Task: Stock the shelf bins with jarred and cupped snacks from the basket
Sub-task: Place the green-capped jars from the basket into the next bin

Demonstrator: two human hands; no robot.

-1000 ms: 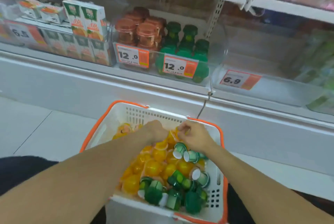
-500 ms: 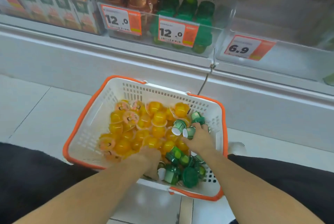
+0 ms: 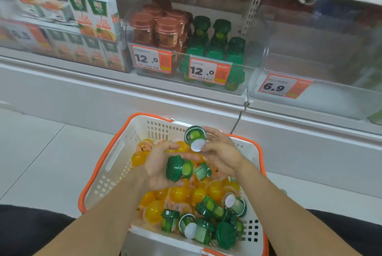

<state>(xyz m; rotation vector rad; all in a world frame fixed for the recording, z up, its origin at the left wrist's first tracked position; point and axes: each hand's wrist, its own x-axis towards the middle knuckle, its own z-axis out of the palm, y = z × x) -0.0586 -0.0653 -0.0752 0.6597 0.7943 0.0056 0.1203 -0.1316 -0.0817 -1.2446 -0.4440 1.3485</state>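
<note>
A white basket with an orange rim [image 3: 115,158] sits below me, filled with yellow jelly cups [image 3: 177,193] and green-lidded jars [image 3: 208,229]. My left hand [image 3: 157,165] is palm up above the basket and cradles one green jar [image 3: 178,168] lying on its side. My right hand [image 3: 221,152] grips a second green jar [image 3: 195,137], its white base turned toward me. On the shelf ahead, a clear bin [image 3: 244,82] holds brown-lidded jars [image 3: 163,26] on the left and green jars [image 3: 217,41] on the right.
Juice cartons [image 3: 97,16] fill the bin to the left. A clear bin [image 3: 330,98] with a 6.9 price tag stands to the right of the jar bin. A white shelf ledge [image 3: 124,94] runs between basket and bins. Pale floor tiles [image 3: 37,152] lie left of the basket.
Both hands have come up out of the basket, each with a green jar. The view has tilted up toward the shelf.
</note>
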